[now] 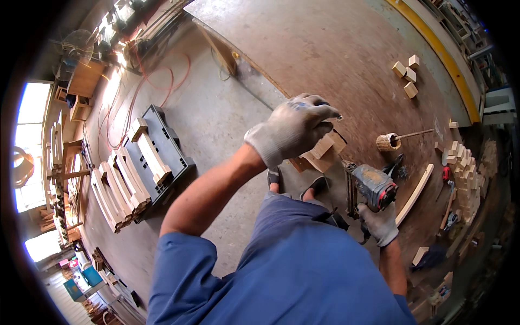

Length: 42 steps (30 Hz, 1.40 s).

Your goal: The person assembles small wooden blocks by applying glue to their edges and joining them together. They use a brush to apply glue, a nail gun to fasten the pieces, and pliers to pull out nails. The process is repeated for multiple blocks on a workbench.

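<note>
My left hand (298,125), in a pale work glove, hovers over the table edge with its fingers curled together. A tiny shiny spot shows at its fingertips, too small to name. Below and beside that hand lies a pale wooden piece (326,156) at the table edge, partly hidden by the glove. Gloved as well, my right hand (381,223) is wrapped round the handle of a nail gun (372,184) with a dark, worn body and a red-ringed cap. The gun is just right of the wooden piece, over the tabletop.
On the worktable (325,49) are small wood blocks (410,76), a mallet (389,142), a curved wooden strip (415,194) and a stack of wood pieces (467,176). Left on the floor, shaped wooden parts (120,187) lie by a dark plastic pallet (162,127). Red hoses (130,108) trail behind.
</note>
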### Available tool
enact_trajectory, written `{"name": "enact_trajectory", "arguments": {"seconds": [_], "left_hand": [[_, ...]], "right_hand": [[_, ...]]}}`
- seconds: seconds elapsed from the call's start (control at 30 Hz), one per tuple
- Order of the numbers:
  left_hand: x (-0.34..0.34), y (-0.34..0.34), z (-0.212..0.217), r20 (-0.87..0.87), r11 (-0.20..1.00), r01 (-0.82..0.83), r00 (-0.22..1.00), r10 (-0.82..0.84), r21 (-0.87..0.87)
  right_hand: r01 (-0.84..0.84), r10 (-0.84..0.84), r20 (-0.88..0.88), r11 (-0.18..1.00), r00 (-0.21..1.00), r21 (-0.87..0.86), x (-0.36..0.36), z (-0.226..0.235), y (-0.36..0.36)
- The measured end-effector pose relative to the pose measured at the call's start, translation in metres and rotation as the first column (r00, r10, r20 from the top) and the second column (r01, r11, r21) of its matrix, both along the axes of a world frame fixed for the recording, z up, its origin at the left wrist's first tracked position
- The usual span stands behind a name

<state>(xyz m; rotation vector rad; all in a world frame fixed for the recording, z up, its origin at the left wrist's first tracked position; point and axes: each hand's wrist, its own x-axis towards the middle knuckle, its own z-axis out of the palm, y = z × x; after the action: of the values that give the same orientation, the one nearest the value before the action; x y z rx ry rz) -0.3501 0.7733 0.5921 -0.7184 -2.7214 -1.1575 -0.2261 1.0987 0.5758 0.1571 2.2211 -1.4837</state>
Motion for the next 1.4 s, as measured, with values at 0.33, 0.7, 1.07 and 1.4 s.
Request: {"name": "enact_trajectory", "arguments": {"seconds": [0.33,0.7,1.07,1.4], "left_hand": [[-0.031,0.032,0.018,0.335,0.820,0.371,0.912,-0.235,-0.436],[-0.012,0.006,-0.007,0.366,0.739,0.432,0.892,-0.265,-0.518],[-0.012,0.002,-0.026,0.370,0.800,0.413,0.892,-0.259,-0.435],[-0.012,-0.002,-0.030,0.350,0.821,0.407,0.896,-0.273,-0.400]], "right_hand": [[-0.019,0.025,0.066,0.996,0.998,-0.092,0.014,-0.014,0.011],[-0.178,0.172,-0.216,0.984,0.961,-0.010,-0.001,-0.005,-0.012],[-0.270,0.276,-0.230,0.961,0.933,0.059,-0.005,-0.038,-0.015],[-0.139,0.125,-0.175,0.988,0.977,-0.072,-0.009,-0.036,-0.015]]}}
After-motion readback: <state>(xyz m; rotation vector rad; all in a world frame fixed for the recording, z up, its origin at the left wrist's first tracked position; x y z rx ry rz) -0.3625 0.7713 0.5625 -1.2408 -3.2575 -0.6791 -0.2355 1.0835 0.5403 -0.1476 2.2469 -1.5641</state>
